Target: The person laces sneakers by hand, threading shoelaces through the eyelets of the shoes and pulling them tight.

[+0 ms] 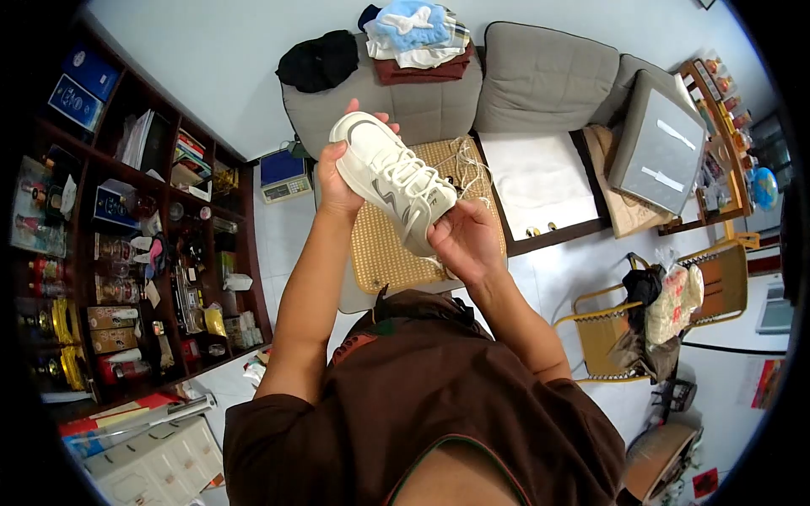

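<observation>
A cream-white lace-up sneaker (384, 173) with grey side markings is held up in front of me, tilted, its toe toward the upper left. My left hand (342, 173) wraps round the toe end, with the thumb on the near side and fingertips showing beyond. At the heel end, my right hand (468, 240) grips the shoe near its collar. The shoe's own laces (409, 175) are threaded across its front. Behind and below it, loose pale laces (468, 164) lie on the woven mat (380, 253) of the seat.
A grey sofa (548, 76) stands ahead, with folded clothes (418, 38) and a black cloth (319, 63) on its back. Dark shelves (126, 177) full of goods line the left. To the right is a yellow-framed chair (603, 337) bearing bags; a scale (285, 177) sits on the floor.
</observation>
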Tool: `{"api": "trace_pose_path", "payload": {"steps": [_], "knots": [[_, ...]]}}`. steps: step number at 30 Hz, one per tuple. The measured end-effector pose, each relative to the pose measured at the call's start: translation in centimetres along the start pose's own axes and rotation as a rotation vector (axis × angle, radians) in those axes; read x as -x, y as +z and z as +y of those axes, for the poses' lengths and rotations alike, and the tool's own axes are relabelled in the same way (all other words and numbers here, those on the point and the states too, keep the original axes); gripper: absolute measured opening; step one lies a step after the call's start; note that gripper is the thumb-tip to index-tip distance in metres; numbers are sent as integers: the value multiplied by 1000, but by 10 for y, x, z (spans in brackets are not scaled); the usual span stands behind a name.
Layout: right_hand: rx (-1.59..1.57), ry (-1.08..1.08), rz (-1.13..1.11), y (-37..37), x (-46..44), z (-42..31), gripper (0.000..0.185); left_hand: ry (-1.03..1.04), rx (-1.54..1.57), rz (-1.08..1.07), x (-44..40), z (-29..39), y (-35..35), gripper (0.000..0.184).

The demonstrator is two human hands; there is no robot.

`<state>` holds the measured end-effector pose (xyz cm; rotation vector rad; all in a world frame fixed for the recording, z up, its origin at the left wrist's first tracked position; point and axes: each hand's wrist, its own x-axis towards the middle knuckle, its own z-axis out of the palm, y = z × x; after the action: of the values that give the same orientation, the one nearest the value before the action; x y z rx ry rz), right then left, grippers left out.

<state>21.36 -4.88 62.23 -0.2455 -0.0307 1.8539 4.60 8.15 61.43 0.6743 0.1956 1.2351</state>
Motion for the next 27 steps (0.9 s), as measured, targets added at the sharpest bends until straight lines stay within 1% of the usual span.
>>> {"api": "trace_pose_path", "payload": {"steps": [1,2,4,5,8,9,12,14,17,20,21,24,27], "knots": [[-26,9,-38,-2,-1,1,38,4,-15,-8,-1,3,2,80],[1,14,16,-5,-2,6,36,3,-32,-18,-1,7,4,79],[59,17,127,-8,-2,15,34,-10,-14,-141,-3,12,11,80],[41,45,215,-9,-1,19,30,-15,-2,-202,-3,12,15,80],[-27,45,259,-20,-9,21,30,-37,-36,-259,-3,14,19,81],[-118,57,169,-18,-11,19,33,-40,-47,-241,-4,15,21,81],[-192,77,4,-20,-18,18,37,-52,-51,-201,-10,13,24,82],[-139,41,-10,-16,-18,20,39,-72,-21,-188,-12,11,20,81],[-32,-41,-6,-21,-19,23,39,-97,64,-231,-11,7,16,76],[75,-146,-1,-23,-21,19,39,-116,-100,42,-12,-1,-6,70],[84,-169,-19,-30,-24,13,39,-36,-184,87,-9,-6,-6,64],[48,-205,-34,-30,-24,3,37,253,-836,427,14,-28,8,50],[27,-206,-45,-42,-26,1,37,449,-1339,162,45,-35,27,33]]}}
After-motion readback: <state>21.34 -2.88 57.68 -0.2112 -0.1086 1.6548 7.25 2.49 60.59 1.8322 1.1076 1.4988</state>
